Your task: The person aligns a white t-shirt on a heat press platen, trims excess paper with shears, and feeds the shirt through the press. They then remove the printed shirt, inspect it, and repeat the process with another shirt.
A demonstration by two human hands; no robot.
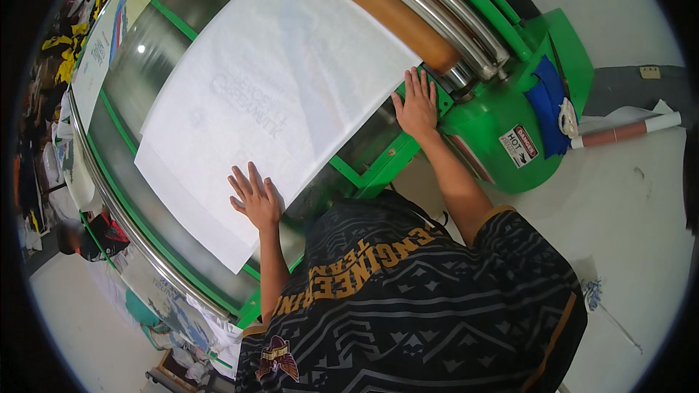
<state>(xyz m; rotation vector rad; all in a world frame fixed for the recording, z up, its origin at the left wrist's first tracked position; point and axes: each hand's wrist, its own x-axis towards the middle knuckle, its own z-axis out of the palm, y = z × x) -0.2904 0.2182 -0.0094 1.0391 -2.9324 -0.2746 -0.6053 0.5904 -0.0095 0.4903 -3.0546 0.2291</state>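
A large white sheet [240, 44] lies over the bed of a green roller press [386, 167], faint reversed printing showing through it. Flat on the sheet's near edge rests my left hand [256, 200], fingers spread. My right hand [417, 107] is at the sheet's right corner, fingers stretched out, beside the end of an orange-brown roller [408, 22]. Neither hand grips anything. The sheet's far end meets that roller, and its lower left edge shows another layer beneath.
Shiny metal rollers [444, 14] run past the orange-brown one. Blue cloth [547, 105] hangs on the green housing near a warning label [518, 147]. A paper roll [626, 131] leans at right. Another person [98, 236] and piled garments [69, 47] are at left; a brush [593, 295] lies on the floor.
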